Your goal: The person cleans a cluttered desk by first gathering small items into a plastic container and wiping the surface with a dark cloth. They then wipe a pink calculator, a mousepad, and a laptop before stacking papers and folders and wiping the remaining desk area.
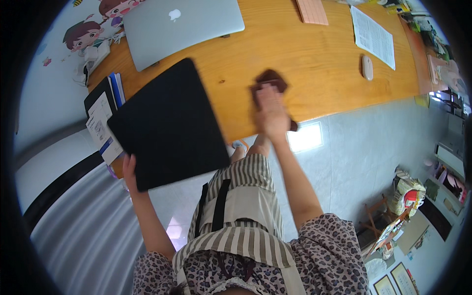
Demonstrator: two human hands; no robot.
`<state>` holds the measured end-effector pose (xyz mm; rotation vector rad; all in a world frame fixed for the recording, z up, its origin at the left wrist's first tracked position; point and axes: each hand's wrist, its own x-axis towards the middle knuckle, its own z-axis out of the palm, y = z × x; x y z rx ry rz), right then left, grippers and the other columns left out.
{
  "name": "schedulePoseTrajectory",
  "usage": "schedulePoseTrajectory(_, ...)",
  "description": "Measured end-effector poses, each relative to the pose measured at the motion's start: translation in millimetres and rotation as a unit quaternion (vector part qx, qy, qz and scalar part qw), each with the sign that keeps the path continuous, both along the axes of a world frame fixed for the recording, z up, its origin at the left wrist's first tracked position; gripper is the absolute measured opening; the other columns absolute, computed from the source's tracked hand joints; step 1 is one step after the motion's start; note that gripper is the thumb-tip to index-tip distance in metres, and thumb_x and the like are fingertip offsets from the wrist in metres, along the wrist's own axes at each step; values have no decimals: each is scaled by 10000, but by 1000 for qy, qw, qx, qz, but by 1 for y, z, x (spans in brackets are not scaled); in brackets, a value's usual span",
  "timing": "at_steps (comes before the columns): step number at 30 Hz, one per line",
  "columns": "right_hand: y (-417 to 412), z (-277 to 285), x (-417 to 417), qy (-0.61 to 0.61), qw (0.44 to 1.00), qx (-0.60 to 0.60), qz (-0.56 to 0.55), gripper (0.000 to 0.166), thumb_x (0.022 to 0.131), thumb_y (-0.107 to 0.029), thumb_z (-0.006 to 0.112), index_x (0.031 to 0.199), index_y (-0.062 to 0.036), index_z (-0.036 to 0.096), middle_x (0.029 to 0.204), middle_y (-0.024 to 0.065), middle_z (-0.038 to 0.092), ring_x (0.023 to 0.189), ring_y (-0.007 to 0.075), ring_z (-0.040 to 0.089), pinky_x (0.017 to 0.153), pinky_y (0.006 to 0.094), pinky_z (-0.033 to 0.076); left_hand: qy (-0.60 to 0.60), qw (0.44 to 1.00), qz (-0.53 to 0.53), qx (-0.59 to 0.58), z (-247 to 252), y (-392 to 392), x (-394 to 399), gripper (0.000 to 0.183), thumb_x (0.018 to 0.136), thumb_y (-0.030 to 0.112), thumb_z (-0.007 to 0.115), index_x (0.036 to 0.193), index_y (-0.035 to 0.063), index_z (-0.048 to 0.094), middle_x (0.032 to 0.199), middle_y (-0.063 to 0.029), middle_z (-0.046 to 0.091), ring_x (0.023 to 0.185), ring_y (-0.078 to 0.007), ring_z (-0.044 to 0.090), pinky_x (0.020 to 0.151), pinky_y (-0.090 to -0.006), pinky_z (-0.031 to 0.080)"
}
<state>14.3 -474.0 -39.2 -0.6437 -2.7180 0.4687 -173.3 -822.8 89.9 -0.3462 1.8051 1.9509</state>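
My left hand grips the near left corner of a large black mat, which is tilted up off the wooden table. The mat hides part of the tabletop and the table's front edge. Flat under my right hand lies a dark brown cloth, pressed against the wood near the front edge. Hand and cloth are both blurred. A bit of the cloth hangs by the edge beside my wrist.
A silver Apple laptop stands at the back left. Books and papers lie beyond the mat's left side. Toward the right are a white mouse, a printed sheet and a pink keyboard-like object. A grey curtain hangs at lower left.
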Motion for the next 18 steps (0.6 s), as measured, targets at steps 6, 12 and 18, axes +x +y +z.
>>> schedulePoseTrajectory(6, -168, 13, -62, -57, 937, -227, 258, 166, 847, -126, 567, 976, -80, 659, 1132, 104, 604, 1089, 237, 546, 941, 388, 421, -86, 979, -173, -59, -16, 156, -6, 175, 834, 207, 668, 927, 69, 613, 812, -41, 597, 733, -117, 571, 668, -246, 489)
schedulePoseTrajectory(12, -227, -48, -75, 183, 848, -331, 371, 345, 885, -219, 516, 1206, -94, 536, 1327, 111, 496, 1244, 293, 446, 1064, 449, 308, -114, 972, -206, 5, -115, 252, 40, 321, 795, 254, 729, 1031, 66, 617, 757, 32, 569, 634, -54, 499, 499, -201, 377)
schedulePoseTrajectory(18, -215, -45, -76, 181, 838, -341, 386, 290, 829, -137, 567, 1109, -66, 588, 1245, 119, 555, 1134, 302, 525, 1011, 424, 369, 170, 884, -382, -208, -112, 242, 35, 501, 801, 354, 707, 1106, 7, 514, 982, -177, 609, 841, -283, 607, 739, -390, 498)
